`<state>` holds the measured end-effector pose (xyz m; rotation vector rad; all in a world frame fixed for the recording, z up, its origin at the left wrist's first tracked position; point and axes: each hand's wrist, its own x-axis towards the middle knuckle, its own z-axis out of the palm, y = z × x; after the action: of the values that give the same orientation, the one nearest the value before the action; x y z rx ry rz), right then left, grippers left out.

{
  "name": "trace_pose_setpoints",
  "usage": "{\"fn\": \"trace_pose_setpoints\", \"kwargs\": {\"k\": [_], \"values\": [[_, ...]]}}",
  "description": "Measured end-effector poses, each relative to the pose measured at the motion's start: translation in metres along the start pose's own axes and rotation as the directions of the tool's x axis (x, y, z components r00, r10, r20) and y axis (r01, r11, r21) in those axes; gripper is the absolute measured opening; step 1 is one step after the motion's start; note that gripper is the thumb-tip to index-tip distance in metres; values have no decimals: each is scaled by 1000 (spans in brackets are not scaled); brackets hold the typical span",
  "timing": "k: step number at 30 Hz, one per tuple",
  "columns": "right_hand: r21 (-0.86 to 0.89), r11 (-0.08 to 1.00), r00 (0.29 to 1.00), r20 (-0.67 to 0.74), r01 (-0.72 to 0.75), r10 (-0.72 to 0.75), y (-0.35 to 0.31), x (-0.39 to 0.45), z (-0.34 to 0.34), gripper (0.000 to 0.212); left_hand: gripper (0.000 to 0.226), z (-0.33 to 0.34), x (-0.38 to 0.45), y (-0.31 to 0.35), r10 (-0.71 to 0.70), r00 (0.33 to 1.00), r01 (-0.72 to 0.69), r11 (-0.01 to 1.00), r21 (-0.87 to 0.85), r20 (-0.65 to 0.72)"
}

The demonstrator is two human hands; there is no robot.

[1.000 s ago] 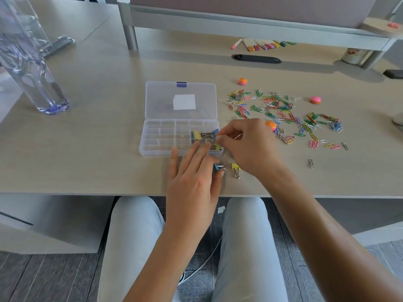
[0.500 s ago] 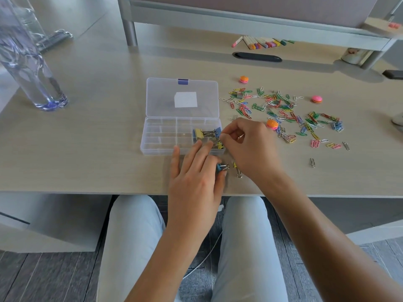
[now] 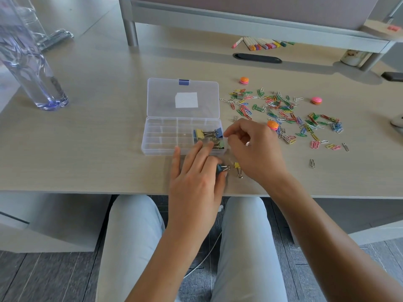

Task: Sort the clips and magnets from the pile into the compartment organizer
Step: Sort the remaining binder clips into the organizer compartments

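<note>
Now: left hand [image 3: 196,179] flat, fingers straight, bracing clear plastic compartment organizer [image 3: 165,138]; right hand [image 3: 250,144] at three o'clock, fingertips pinched, contents hidden, feeding binder-clip compartment.

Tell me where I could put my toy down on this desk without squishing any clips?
Best is the wide bare stretch between the clear bottle and the organizer. The strip between the organizer lid and the black slot is also free. It is crowded right of the organizer: scattered paper clips, magnets, and both hands at the front edge.
</note>
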<state>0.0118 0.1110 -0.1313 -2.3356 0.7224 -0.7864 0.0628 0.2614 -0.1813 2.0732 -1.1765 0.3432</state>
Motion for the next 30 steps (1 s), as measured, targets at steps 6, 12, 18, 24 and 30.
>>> {"fn": "trace_pose_setpoints", "kwargs": {"k": [6, 12, 18, 24, 30], "values": [[-95, 980, 982, 81, 176, -169, 6, -8, -4, 28, 16, -1, 0, 1, -5, 1000, 5, 1000, -8, 12], [-109, 976, 978, 120, 187, -173, 7, -7, -2, 27, 17, -1, 1, 2, -15, 1000, 15, 999, -31, -2], [-17, 987, 988, 11, 157, -157, 12, -11, -8, 24, 11, -2, 2, 5, -58, 997, 53, 995, -88, -57], [95, 989, 993, -19, 115, -114, 16, -17, -14, 21, 14, -3, -1, 8, -112, 986, 105, 993, -62, -124], [142, 969, 970, 109, 203, -219, 20, -26, -26, 22, 16, -4, 8, 16, -188, 967, 161, 974, -161, -171]]}}
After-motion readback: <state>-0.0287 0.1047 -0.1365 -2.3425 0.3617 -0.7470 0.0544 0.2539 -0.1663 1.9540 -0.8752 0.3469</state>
